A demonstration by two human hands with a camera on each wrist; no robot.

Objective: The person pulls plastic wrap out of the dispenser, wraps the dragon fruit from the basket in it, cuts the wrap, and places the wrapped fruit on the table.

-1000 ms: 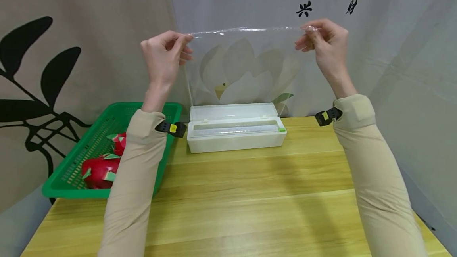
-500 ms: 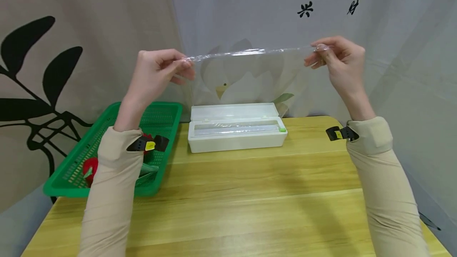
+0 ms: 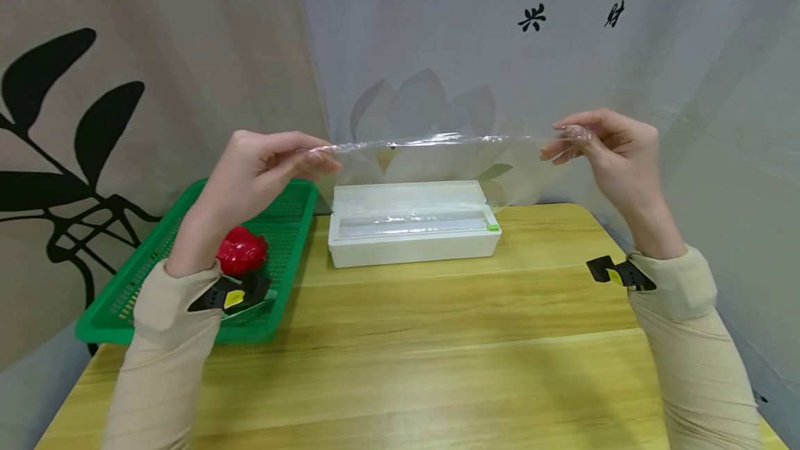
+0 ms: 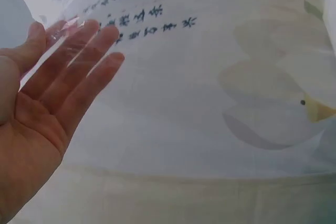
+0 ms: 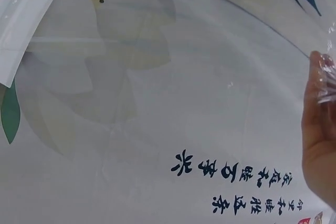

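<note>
Between the two raised hands stretches a sheet of clear plastic wrap [image 3: 437,139], its top edge bunched and shiny. My left hand [image 3: 269,162] pinches the left corner between thumb and forefinger, the other fingers fairly straight in the left wrist view. The right corner is pinched by my right hand [image 3: 615,151], which is partly cut off in the right wrist view. Below and behind, a white wrap dispenser box [image 3: 412,248] stands on the table with its lid [image 3: 409,193] tipped back. A roll of wrap [image 3: 412,226] lies inside, and the sheet hangs down close to it.
A green plastic basket [image 3: 94,328] sits at the table's left, with a red wrapped thing [image 3: 242,250] in it; the left forearm crosses over it. The wooden table [image 3: 400,353] reaches back to a printed curtain [image 3: 437,12]. A small green piece [image 3: 493,227] marks the box's right end.
Both hands have come down and moved apart, carrying the wrap's top edge lower toward the box. The left forearm has shifted left over the basket. Box and basket have stayed put.
</note>
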